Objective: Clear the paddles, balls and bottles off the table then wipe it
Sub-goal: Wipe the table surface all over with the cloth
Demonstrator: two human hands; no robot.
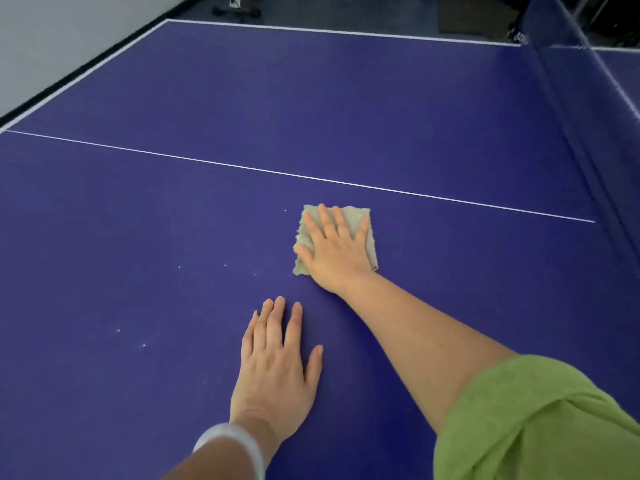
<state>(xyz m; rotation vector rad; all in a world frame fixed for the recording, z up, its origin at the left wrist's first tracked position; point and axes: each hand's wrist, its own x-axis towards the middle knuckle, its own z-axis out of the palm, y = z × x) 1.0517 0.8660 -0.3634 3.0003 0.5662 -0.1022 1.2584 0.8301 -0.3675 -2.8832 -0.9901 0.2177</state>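
We judge the clearing done and the wiping under way on the blue table [311,98]. Our left hand [277,368] rests flat on it, fingers straight and slightly apart, holding nothing. Our right hand [336,252] presses the cloth [355,214] down under spread fingers. White specks [143,345] lie left of both hands' fingers, so the next stroke should sweep that way.

The table [311,98] runs open to its far and left edges; the net [581,109] along its right edge blocks passage.
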